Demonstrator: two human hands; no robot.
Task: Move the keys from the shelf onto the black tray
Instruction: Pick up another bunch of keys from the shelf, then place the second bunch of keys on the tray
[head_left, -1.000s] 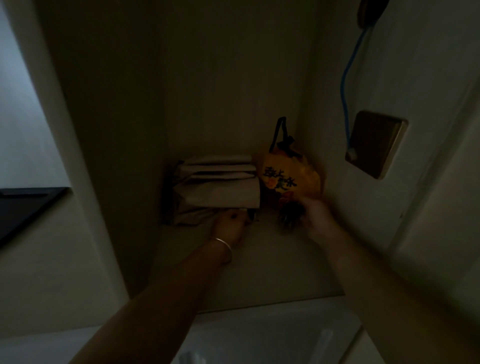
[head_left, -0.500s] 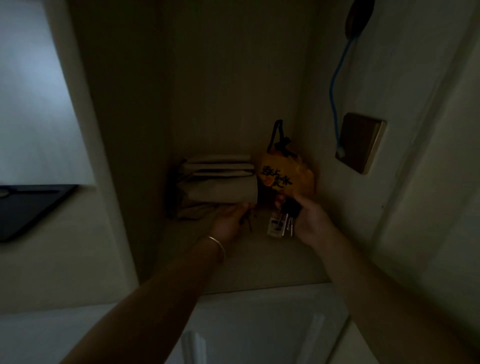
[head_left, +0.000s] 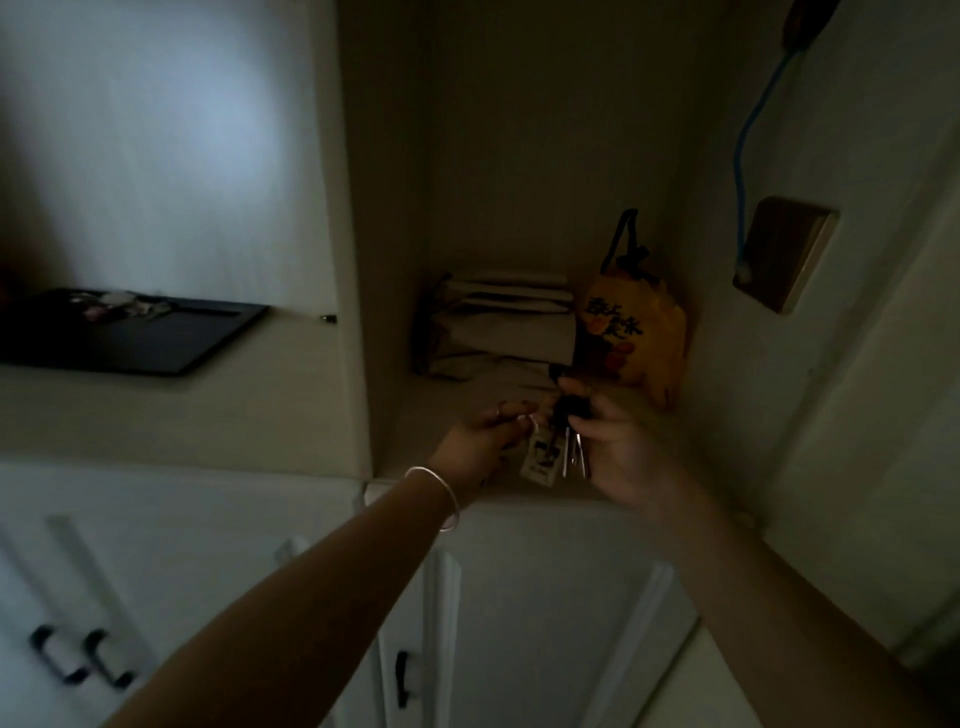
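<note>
We see one head-worn view, looking forward and down along both arms into a dim shelf (head_left: 519, 493) niche, close; the black tray (head_left: 156, 338) sits left.

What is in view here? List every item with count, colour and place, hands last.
keys: one bunch, dark and silver with a white tag, held above the shelf's front edge
black tray: one, left ledge, small pale items on its far end
shelf: one, cream, in the alcove
folded cloth stack: one, beige, shelf back
yellow bag: one, printed, black strap, shelf back right
blue cable: one, right wall
wall plate: one, brown, right wall
cabinet doors: white, dark handles, below
left hand: bracelet at wrist, at the tag
right hand: gripping the keys
</note>
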